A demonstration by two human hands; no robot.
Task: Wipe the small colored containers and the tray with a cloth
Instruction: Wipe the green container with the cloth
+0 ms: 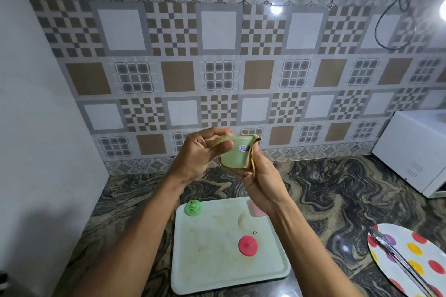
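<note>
pink container (254,210) half hidden, plate (410,258) cropped

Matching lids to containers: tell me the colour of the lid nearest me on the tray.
Pinkish red lid, plain in the head view.

Pale green container (235,152), tan cloth (252,164), white tray (205,272), green lid (193,208), red lid (248,245), polka-dot plate (410,258)

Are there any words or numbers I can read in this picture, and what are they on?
Oval blue-and-white sticker on the pale green container, which is wrapped in the cloth: its print is too blurred to read.
Nothing else shows readable words or numbers.
</note>
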